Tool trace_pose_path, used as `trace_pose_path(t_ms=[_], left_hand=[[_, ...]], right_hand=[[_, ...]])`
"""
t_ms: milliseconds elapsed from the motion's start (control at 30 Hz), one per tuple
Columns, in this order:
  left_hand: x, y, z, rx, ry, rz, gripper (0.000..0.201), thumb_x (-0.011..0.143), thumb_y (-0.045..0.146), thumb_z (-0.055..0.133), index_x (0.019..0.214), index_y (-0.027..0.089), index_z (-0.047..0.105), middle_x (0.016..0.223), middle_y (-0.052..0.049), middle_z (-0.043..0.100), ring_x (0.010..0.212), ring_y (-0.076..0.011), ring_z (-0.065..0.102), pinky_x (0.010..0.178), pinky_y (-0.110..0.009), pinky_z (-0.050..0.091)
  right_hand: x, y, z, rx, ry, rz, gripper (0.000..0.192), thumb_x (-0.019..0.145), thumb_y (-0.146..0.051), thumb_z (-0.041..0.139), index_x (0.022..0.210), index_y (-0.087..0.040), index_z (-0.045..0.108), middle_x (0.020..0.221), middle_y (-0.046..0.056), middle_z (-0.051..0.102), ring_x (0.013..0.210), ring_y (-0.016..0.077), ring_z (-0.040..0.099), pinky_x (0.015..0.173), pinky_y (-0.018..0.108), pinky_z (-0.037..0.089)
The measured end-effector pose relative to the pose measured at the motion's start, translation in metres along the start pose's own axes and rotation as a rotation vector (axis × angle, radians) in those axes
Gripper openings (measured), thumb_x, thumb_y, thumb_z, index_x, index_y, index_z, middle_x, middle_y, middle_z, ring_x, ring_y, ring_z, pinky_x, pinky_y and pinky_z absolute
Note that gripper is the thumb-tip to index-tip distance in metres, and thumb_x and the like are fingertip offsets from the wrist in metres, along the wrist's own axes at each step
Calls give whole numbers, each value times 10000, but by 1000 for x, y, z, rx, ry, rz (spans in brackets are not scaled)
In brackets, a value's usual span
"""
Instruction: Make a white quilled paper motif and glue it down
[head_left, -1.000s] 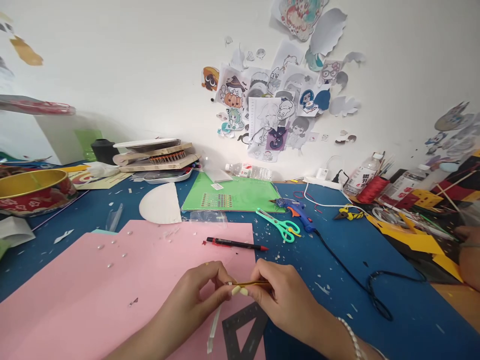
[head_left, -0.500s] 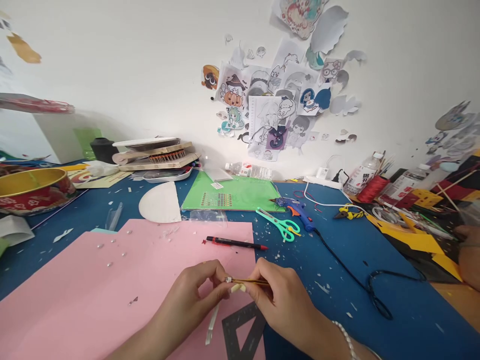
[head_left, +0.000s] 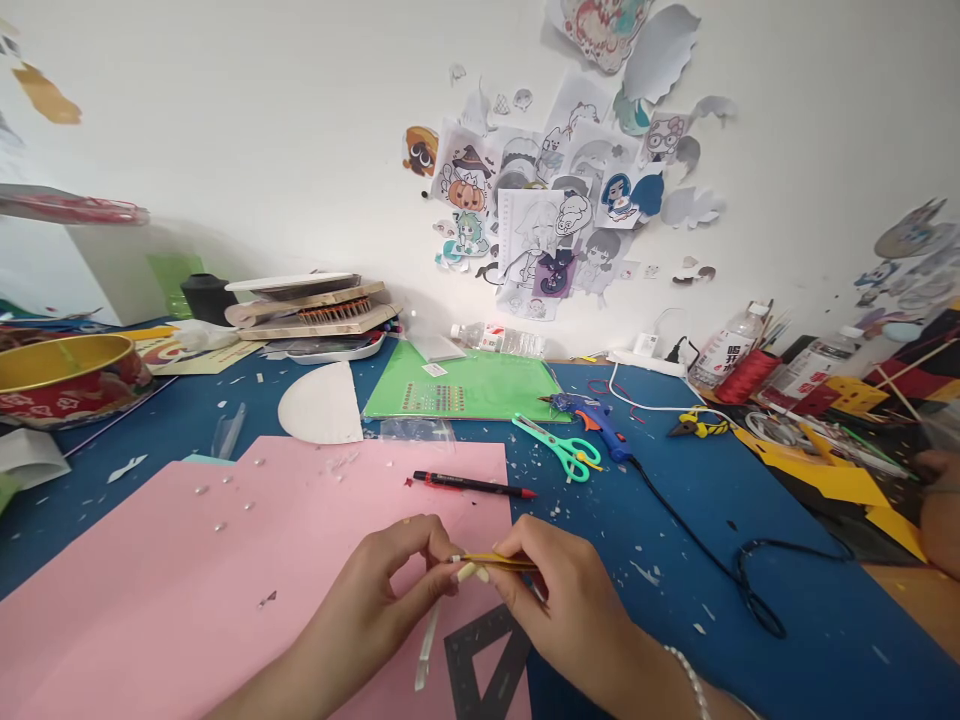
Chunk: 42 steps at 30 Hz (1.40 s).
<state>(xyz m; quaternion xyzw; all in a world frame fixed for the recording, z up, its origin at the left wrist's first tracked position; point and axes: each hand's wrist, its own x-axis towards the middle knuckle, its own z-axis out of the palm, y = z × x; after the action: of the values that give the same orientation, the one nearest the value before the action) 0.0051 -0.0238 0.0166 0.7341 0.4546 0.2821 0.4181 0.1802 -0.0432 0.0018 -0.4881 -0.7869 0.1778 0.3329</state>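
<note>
Thin yellow tweezers (head_left: 499, 561) pinched in right hand (head_left: 559, 590), tips meeting left hand (head_left: 390, 590); left fingers closed on a narrow white strip (head_left: 429, 640) hanging down; both hands together above pink paper sheet (head_left: 225, 560) on blue bench (head_left: 675, 560); black set square (head_left: 487, 665) beneath; red-tipped black pen (head_left: 472, 486) just beyond; green scissors (head_left: 562, 452) and blue glue gun (head_left: 596, 420) farther back.

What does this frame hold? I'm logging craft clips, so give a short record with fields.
left hand: pinches a clear strip that hangs down
right hand: grips yellow tweezers, tips toward the left fingers
under hands: pink sheet, black set square
behind hands: red-tipped pen on the pink sheet
further back: green scissors, blue glue gun
surface: blue table strewn with scraps
</note>
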Motion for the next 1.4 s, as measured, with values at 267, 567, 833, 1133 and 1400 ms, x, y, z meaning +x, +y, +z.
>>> trace_pose_path(t_ms=[267,567,833,1133,1400], left_hand=[[-3,0,-1,52,51,135,175,771,242,451,638,197,554,620,2,556,611,-161,519,571,-230,376],[2,7,1,-121,-16,-206,189,730,266,482,572,180,540,545,30,589,571,-148,545,574,-213,398],[3,6,0,-128,2,-215,198,730,299,478,585,180,543,572,24,596,600,-159,550,594,-227,401],[1,8,0,-227,1,-212,173,712,291,526,585,178,555,577,34,586,600,-146,542,585,-209,396],[-1,7,-2,-153,14,-123,151,697,289,557,584,190,578,584,30,582,598,-147,530,583,-212,400]], right_hand=[[9,-5,-21,580,-456,245,209,813,-317,429,813,-145,546,695,4,553,637,97,536,561,180,383],[8,-2,-9,382,-251,258,92,767,-213,492,703,-153,518,613,-18,569,559,83,521,502,163,360],[-2,-1,4,28,-66,75,76,790,-200,446,743,-176,502,598,-19,585,472,88,496,445,186,309],[-3,1,7,-103,66,-118,156,819,-187,408,711,-167,520,607,22,587,548,118,551,513,202,387],[1,1,-5,9,-7,-99,215,777,-231,486,985,-176,479,850,30,574,772,131,532,672,228,410]])
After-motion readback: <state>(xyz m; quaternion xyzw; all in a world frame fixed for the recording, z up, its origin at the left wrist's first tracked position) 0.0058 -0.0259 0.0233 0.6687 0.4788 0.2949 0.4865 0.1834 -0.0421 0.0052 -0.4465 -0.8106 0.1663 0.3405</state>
